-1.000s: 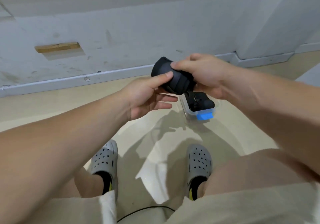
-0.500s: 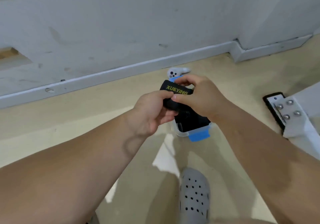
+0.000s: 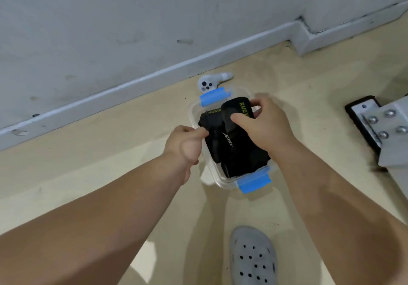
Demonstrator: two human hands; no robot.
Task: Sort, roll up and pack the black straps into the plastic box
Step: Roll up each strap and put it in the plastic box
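1. Under the plastic box (image 3: 217, 179): smooth beige floor (image 3: 110, 152), meeting a grey skirting (image 3: 154, 75) beyond the box.
2. Plastic box: clear, rectangular, round-cornered, open-topped, with a blue latch (image 3: 213, 99) at each short end.
3. Inside the box: packed straps (image 3: 223, 150), black fabric with printed lettering, filling its near part.
4. Right of the box: bolted metal bracket (image 3: 379, 128).
5. Right hand (image 3: 267, 125), over the box's far right corner: grips the rolled strap (image 3: 234, 112), thumb on its near face.
6. Left hand (image 3: 185, 145), at the box's left wall: fingers curled, thumb tip on the packed straps; a pinch cannot be confirmed.
7. Rolled strap: black, cylindrical, yellow-lettered, at the box's far end.
8. Nearer than the box: grey perforated clog (image 3: 254, 260).
9. Beyond the box: white controller (image 3: 208, 83).
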